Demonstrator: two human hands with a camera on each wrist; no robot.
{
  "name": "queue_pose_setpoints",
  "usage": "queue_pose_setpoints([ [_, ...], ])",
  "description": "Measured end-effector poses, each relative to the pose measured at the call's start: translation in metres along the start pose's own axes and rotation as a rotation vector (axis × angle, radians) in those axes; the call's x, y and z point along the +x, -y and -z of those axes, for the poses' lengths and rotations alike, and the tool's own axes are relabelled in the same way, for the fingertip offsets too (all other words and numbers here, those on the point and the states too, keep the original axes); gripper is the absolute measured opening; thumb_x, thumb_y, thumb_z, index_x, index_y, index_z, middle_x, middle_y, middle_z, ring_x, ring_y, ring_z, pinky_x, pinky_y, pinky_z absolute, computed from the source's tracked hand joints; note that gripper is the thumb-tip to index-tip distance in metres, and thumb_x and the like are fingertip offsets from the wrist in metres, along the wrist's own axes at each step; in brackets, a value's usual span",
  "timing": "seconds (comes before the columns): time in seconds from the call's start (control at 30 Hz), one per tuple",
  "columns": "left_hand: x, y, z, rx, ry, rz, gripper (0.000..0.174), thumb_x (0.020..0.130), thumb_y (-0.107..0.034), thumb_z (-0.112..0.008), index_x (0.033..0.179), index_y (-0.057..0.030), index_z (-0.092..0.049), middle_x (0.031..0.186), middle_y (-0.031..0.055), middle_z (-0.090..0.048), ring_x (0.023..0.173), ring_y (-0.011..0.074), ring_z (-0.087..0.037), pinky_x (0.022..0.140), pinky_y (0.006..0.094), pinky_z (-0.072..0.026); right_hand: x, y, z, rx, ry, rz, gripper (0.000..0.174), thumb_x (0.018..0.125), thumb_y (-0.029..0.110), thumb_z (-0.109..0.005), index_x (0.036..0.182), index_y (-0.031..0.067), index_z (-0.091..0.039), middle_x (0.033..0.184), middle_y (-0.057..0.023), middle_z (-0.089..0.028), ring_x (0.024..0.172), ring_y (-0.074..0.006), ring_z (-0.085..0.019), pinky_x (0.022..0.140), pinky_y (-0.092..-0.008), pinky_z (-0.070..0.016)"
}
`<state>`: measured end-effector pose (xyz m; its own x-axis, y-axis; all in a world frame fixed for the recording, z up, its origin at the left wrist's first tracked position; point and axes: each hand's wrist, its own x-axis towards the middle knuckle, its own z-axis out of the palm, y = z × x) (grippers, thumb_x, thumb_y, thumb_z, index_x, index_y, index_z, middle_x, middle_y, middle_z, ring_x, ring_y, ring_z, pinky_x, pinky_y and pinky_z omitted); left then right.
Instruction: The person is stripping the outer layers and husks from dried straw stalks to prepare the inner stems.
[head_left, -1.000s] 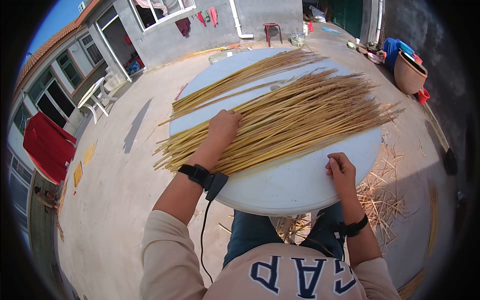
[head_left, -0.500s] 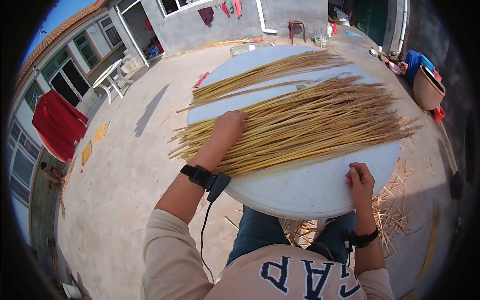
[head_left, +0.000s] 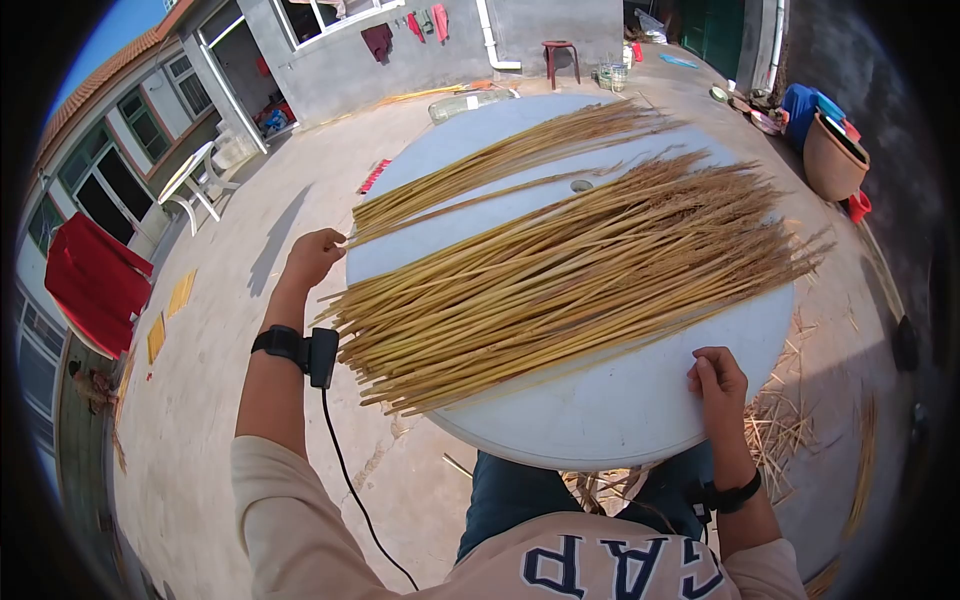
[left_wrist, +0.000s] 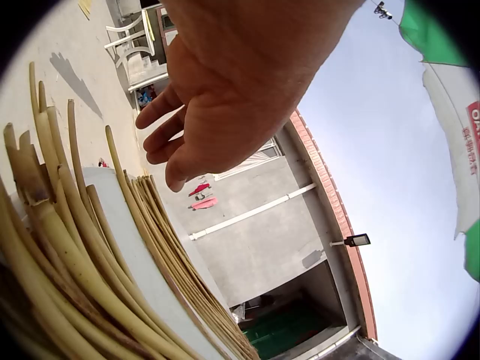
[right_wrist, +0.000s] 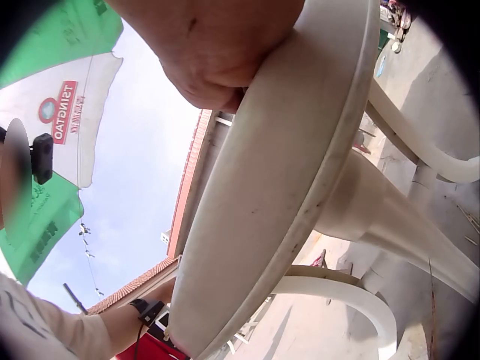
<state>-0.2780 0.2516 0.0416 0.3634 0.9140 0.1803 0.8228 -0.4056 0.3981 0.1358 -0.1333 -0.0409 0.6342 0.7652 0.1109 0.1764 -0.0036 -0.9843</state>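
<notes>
A broad layer of dry stalks [head_left: 520, 280] with brown feathery heads lies across the round pale table [head_left: 600, 400], cut ends to the left. Behind it is a narrower bundle of stalks [head_left: 480, 165]. My left hand [head_left: 316, 257] is beyond the table's left edge, its fingertips close to the cut end of a stalk at the narrower bundle. In the left wrist view the left hand's fingers [left_wrist: 161, 135] are loosely bent with nothing between them. Near the front right edge, my right hand [head_left: 720, 385] rests by the tabletop, loosely curled and holding nothing.
Straw scraps [head_left: 785, 425] litter the ground right of the table. A large clay pot [head_left: 832, 160] stands at the back right, a red stool [head_left: 561, 60] by the wall. A white chair [head_left: 195, 185] and a red cloth [head_left: 95, 285] are on the left.
My left hand has lifted off the broad layer of stalks and moved left and back to the ends of the narrower bundle. The right hand stays by the table's front right edge.
</notes>
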Motion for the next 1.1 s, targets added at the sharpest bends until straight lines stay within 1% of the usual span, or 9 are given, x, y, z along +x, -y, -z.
queue_pose_setpoints([
  [0.2,0.044,-0.006,-0.038,0.254,0.162,-0.116,0.039,0.075,-0.017,-0.066,0.112,-0.0101,-0.057,0.101,0.0132,-0.061,0.097,0.029,-0.056,0.085,0.037,-0.0452,0.001,0.002,0.002,-0.034,-0.037,-0.04,0.011,0.088,0.007,-0.051,0.094,0.0007,-0.057,0.07,-0.0019,-0.056,0.06,-0.005,-0.051,0.054,-0.0183,-0.0422],
  [0.27,0.043,-0.02,-0.049,0.492,0.123,-0.171,0.032,0.073,-0.016,-0.067,0.103,-0.008,-0.059,0.099,0.0127,-0.06,0.097,0.0296,-0.055,0.083,0.0384,-0.0453,0.0,0.004,0.001,-0.032,-0.086,-0.053,0.011,0.088,0.007,-0.051,0.095,0.0004,-0.057,0.07,-0.002,-0.057,0.06,-0.0051,-0.051,0.054,-0.0184,-0.043],
  [0.37,0.051,-0.014,-0.064,0.535,0.093,-0.305,0.025,0.072,-0.014,-0.067,0.094,-0.0074,-0.059,0.094,0.0121,-0.06,0.096,0.0298,-0.055,0.08,0.0393,-0.0457,0.003,0.008,0.003,-0.012,-0.068,-0.081,0.011,0.088,0.007,-0.051,0.094,-0.0002,-0.057,0.07,-0.0022,-0.057,0.059,-0.0053,-0.052,0.054,-0.0185,-0.0437],
  [0.43,0.055,-0.015,-0.063,0.525,0.182,-0.195,0.025,0.073,-0.013,-0.067,0.095,-0.0075,-0.057,0.09,0.0121,-0.059,0.095,0.0305,-0.055,0.077,0.0396,-0.0456,0.003,0.006,0.003,-0.038,-0.034,-0.062,0.011,0.088,0.006,-0.051,0.093,-0.0006,-0.057,0.069,-0.0024,-0.057,0.059,-0.0055,-0.052,0.054,-0.0186,-0.0436],
  [0.67,0.054,-0.006,-0.063,0.528,0.102,-0.291,0.015,0.078,-0.008,-0.058,0.091,-0.0052,-0.051,0.083,0.0137,-0.06,0.083,0.0325,-0.057,0.071,0.0441,-0.0442,0.003,0.01,0.001,-0.092,-0.034,-0.05,0.01,0.087,0.006,-0.051,0.093,-0.0007,-0.057,0.068,-0.0031,-0.057,0.058,-0.0065,-0.052,0.055,-0.0203,-0.0432],
  [0.77,0.047,-0.02,-0.039,0.338,-0.003,-0.257,0.006,0.082,-0.005,-0.051,0.086,-0.0036,-0.047,0.078,0.0145,-0.06,0.074,0.0339,-0.057,0.065,0.0441,-0.0435,0.003,0.009,0.001,-0.078,-0.029,-0.041,0.011,0.087,0.006,-0.051,0.093,-0.0006,-0.057,0.068,-0.003,-0.057,0.058,-0.0065,-0.052,0.054,-0.0206,-0.0431],
  [0.9,0.022,-0.06,0.011,-0.152,-0.253,-0.164,0.005,0.087,-0.003,-0.044,0.091,-0.0033,-0.047,0.068,0.0065,-0.052,0.055,0.0163,-0.05,0.051,0.0289,-0.04,0.003,0.005,0.002,-0.052,-0.021,-0.029,0.011,0.087,0.007,-0.051,0.093,-0.001,-0.057,0.068,-0.0029,-0.057,0.058,-0.0066,-0.052,0.054,-0.0209,-0.0431],
  [0.93,0.013,-0.074,0.02,-0.369,-0.237,-0.11,0.012,0.089,-0.005,-0.043,0.098,-0.0032,-0.051,0.068,0.0028,-0.051,0.055,0.0076,-0.044,0.05,0.0217,-0.0371,0.003,0.002,0.002,-0.039,-0.006,-0.015,0.011,0.087,0.007,-0.051,0.093,-0.0009,-0.057,0.068,-0.0029,-0.057,0.058,-0.0065,-0.052,0.054,-0.0209,-0.0431],
  [1.1,-0.053,-0.178,0.01,-1.093,-0.012,-0.193,0.022,0.09,-0.009,-0.046,0.109,0.0011,-0.051,0.072,0.0039,-0.053,0.057,0.006,-0.045,0.051,0.0191,-0.0379,0.0,-0.004,0.003,-0.025,0.008,0.029,0.011,0.087,0.007,-0.052,0.093,-0.0003,-0.057,0.068,-0.0031,-0.057,0.058,-0.0066,-0.052,0.054,-0.0212,-0.0432],
])
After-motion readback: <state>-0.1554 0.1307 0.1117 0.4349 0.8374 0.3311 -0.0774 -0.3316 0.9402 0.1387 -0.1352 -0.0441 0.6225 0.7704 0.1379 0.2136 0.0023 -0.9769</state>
